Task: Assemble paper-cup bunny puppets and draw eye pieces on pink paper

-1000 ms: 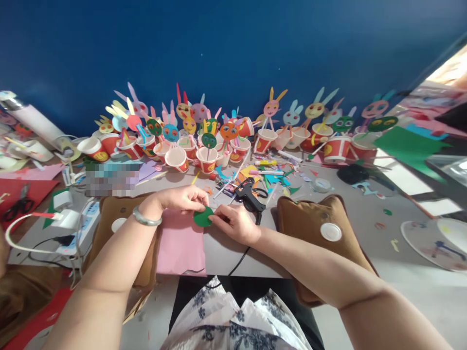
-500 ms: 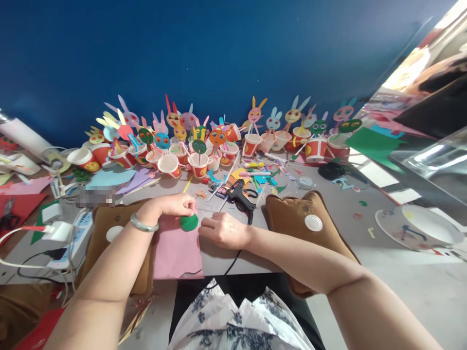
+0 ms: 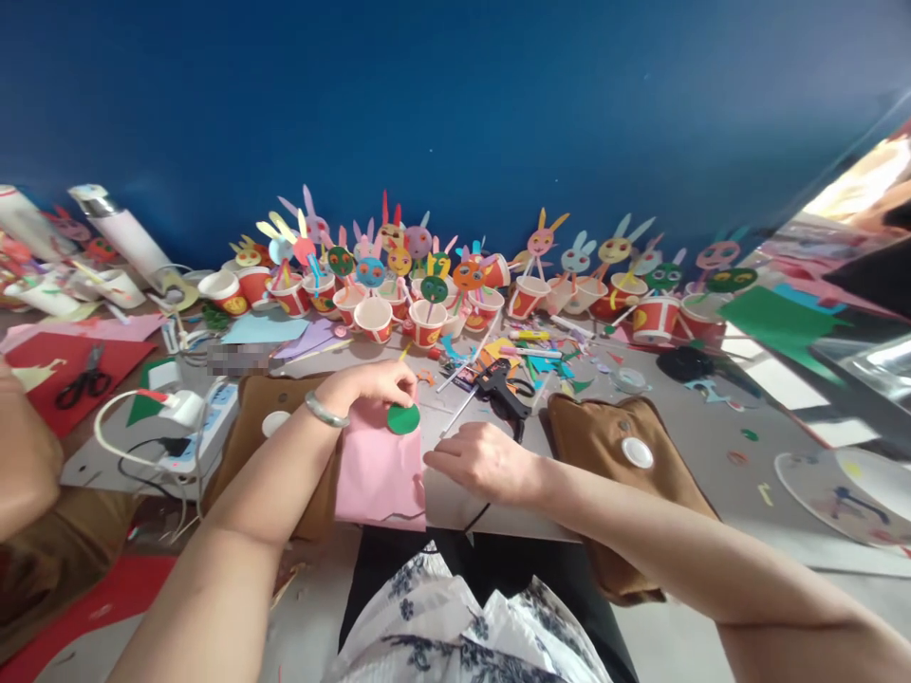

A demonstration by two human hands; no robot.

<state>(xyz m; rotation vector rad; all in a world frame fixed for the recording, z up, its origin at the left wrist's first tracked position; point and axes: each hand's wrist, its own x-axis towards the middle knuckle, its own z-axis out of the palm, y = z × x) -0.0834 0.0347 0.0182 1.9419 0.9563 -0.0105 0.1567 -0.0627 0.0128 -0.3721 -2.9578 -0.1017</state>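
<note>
My left hand point(image 3: 388, 381), wearing a pale bangle, pinches the upper edge of a round green paper disc point(image 3: 403, 420). The disc hangs over a sheet of pink paper point(image 3: 377, 474) lying on the table. Just to the right is my right hand point(image 3: 480, 462), closed, its fingertips pressed together near the sheet's right edge. Whatever those fingertips hold, if anything, is too small to make out. Beyond the right hand lies a black glue gun point(image 3: 502, 389), with a thin pale stick point(image 3: 461, 410) beside it.
Several red-and-white paper cups point(image 3: 374, 321) with paper rabbit figures line the blue wall point(image 3: 455, 114). Paper scraps and markers point(image 3: 530, 351) lie before them. Brown pouches point(image 3: 604, 465) flank my arms. A power strip point(image 3: 210, 432) and scissors point(image 3: 85, 379) are left; another person's arm point(image 3: 25, 455) shows there.
My view has turned left, so the table things appear shifted right. The right hand sits slightly farther from the green disc, which stays in my left hand. Another person's arm has come into view.
</note>
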